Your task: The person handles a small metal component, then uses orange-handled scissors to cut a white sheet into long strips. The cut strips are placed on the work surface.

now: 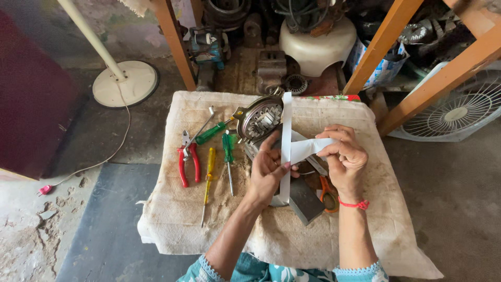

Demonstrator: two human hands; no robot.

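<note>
My left hand [267,171] pinches a long white paper strip [286,125] that stands upright over the cloth-covered work surface [360,219]. My right hand [344,159], with a red thread at the wrist, holds the folded end of the same strip [308,149]. Just behind the hands lies a round metal motor stator [259,119]. A grey metal block [305,201] sits under my hands, with orange-handled scissors [327,196] beside it.
Left of the hands lie red-handled pliers [187,164], a yellow screwdriver [209,180], two green screwdrivers [228,156] and a metal wrench [202,125]. A fan base [125,83] stands on the floor at left, a white fan grille [459,112] at right, wooden legs and motor parts behind.
</note>
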